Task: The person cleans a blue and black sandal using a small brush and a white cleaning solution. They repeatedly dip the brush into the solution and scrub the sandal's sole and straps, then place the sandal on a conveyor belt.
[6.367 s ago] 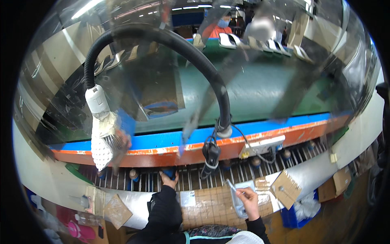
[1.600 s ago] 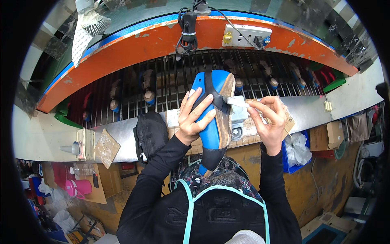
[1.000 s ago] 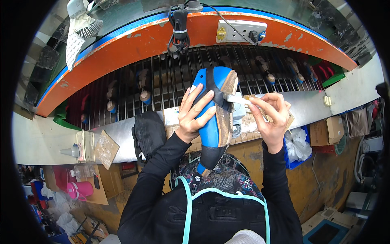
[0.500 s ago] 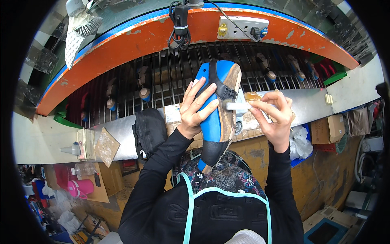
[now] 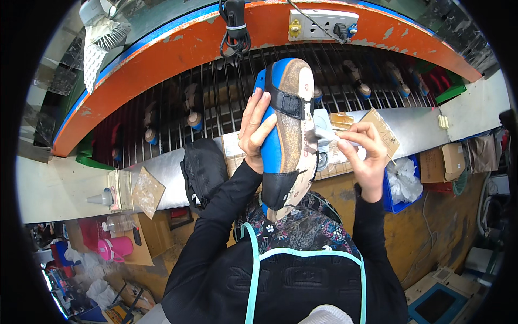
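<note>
My left hand (image 5: 254, 135) grips the side of a blue shoe last, fingers along its upper part. On the last is a sandal (image 5: 290, 132) with a brown cork edge, black straps and a pale underside turned to the right. It stands tilted upright above my lap, its lower end near my flowered apron (image 5: 302, 237). In my right hand (image 5: 372, 167), thumb and fingertips pinch a small brush (image 5: 325, 135) with a whitish handle. The dark brush tip touches, or is very close to, the rim between the cork and the underside.
Behind the sandal, a rack of metal bars (image 5: 218, 100) carries several lasts (image 5: 195, 120) under an orange beam (image 5: 162, 49). A black pouch (image 5: 205, 174) lies on the ledge to the left. Right of it are an amber block (image 5: 341, 119) and a blue bin (image 5: 393, 205) with plastic bags.
The sandal has moved up and turned, so more of its pale underside shows. The brush tip has shifted from the cork side toward the underside's edge.
</note>
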Motion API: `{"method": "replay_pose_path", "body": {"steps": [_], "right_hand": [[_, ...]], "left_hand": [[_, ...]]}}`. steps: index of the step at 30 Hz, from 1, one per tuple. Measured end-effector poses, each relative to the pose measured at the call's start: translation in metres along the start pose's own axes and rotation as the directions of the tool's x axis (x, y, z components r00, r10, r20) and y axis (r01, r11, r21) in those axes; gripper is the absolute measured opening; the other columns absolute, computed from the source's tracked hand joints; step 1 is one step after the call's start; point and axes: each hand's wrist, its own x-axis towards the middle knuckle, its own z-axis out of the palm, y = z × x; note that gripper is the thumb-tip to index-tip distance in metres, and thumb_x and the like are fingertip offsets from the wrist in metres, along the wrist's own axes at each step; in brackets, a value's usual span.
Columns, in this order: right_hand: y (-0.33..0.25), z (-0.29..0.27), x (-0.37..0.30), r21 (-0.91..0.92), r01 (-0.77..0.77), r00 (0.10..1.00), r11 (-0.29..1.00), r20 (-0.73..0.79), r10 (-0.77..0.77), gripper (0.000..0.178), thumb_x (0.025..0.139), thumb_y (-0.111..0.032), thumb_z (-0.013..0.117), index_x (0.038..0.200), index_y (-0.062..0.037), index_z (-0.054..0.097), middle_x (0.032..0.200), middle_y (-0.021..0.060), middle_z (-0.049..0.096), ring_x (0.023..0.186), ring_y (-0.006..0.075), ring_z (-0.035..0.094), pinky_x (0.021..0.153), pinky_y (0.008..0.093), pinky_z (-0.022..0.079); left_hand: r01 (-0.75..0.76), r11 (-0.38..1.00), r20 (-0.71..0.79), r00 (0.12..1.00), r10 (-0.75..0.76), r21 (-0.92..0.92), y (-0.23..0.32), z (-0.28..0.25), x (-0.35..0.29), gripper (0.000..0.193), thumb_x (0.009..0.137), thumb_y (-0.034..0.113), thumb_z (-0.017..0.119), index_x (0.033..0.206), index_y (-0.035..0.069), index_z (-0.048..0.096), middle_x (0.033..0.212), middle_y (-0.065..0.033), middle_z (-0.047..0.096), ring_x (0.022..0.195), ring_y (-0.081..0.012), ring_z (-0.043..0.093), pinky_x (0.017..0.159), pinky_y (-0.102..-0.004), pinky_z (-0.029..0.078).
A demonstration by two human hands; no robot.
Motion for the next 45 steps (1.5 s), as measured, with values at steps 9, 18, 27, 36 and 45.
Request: {"method": "replay_pose_path", "body": {"steps": [9, 18, 27, 36, 45], "right_hand": [[-0.008, 0.018, -0.047, 0.233, -0.226, 0.972, 0.946, -0.007, 0.234, 0.017, 0.08, -0.006, 0.073, 0.097, -0.0024, 0.074, 0.086, 0.0047, 0.057, 0.082, 0.0133, 0.054, 0.07, 0.0252, 0.043], [-0.015, 0.03, -0.031, -0.051, -0.102, 0.984, 0.993, -0.149, 0.094, 0.018, 0.079, -0.007, 0.075, 0.097, -0.0046, 0.075, 0.087, 0.0026, 0.054, 0.071, 0.0077, 0.052, 0.056, 0.0223, 0.041], [-0.017, 0.038, -0.017, -0.378, 0.003, 0.973, 0.926, -0.215, -0.09, 0.02, 0.076, -0.009, 0.077, 0.096, -0.0095, 0.075, 0.088, 0.0023, 0.057, 0.07, 0.0121, 0.052, 0.071, 0.0269, 0.036], [-0.016, 0.044, -0.015, -0.694, 0.129, 0.892, 0.708, -0.23, -0.389, 0.027, 0.071, -0.016, 0.08, 0.098, -0.0164, 0.075, 0.092, 0.0008, 0.059, 0.083, 0.0133, 0.055, 0.083, 0.0349, 0.026], [-0.016, 0.029, -0.001, -0.549, 0.197, 0.92, 0.812, -0.183, -0.347, 0.025, 0.072, -0.015, 0.079, 0.096, -0.0162, 0.075, 0.094, 0.0018, 0.059, 0.081, 0.0148, 0.055, 0.079, 0.0316, 0.029]], "left_hand": [[-0.07, 0.992, -0.015, 0.997, 0.072, 0.109, -0.008, 0.0, 0.001, 0.038, 0.076, 0.013, 0.075, 0.109, 0.017, 0.058, 0.128, -0.0177, 0.06, 0.124, -0.0429, 0.051, 0.105, -0.0552, 0.039], [-0.125, 0.983, 0.152, 0.983, 0.104, 0.138, -0.006, -0.014, 0.001, 0.042, 0.071, 0.015, 0.077, 0.109, 0.02, 0.059, 0.126, -0.0149, 0.062, 0.12, -0.0433, 0.054, 0.103, -0.0581, 0.039], [-0.202, 0.963, 0.217, 0.963, 0.162, 0.178, -0.009, -0.023, 0.003, 0.041, 0.074, 0.016, 0.074, 0.11, 0.025, 0.057, 0.124, -0.0093, 0.064, 0.118, -0.0409, 0.056, 0.1, -0.0581, 0.041], [-0.243, 0.948, 0.256, 0.948, 0.188, 0.206, -0.011, -0.026, 0.006, 0.039, 0.077, 0.018, 0.073, 0.11, 0.027, 0.056, 0.124, -0.0074, 0.064, 0.119, -0.0398, 0.056, 0.102, -0.0578, 0.039], [-0.246, 0.957, 0.223, 0.952, 0.209, 0.155, -0.012, -0.025, 0.013, 0.038, 0.075, 0.016, 0.073, 0.109, 0.025, 0.057, 0.123, -0.0088, 0.064, 0.117, -0.0405, 0.057, 0.1, -0.0571, 0.042]]}}
